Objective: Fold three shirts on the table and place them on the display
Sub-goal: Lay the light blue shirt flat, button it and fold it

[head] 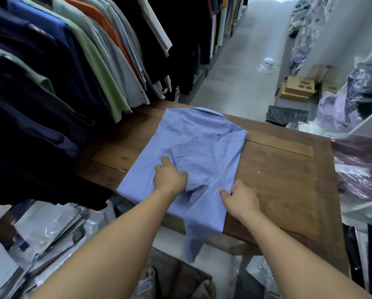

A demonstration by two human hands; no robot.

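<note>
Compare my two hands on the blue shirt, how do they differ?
The left hand lies near the middle of the blue shirt, beside the folded-in sleeve; the right hand sits at the shirt's right edge. The left hand is spread flat, pressing the cloth; the right hand is curled and seems to pinch the edge. Both touch the same shirt on the wooden table.

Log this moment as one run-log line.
step: folding | shirt: on table, sleeve folded in, hem over near edge | left hand: presses shirt | right hand: grips folded edge
</note>
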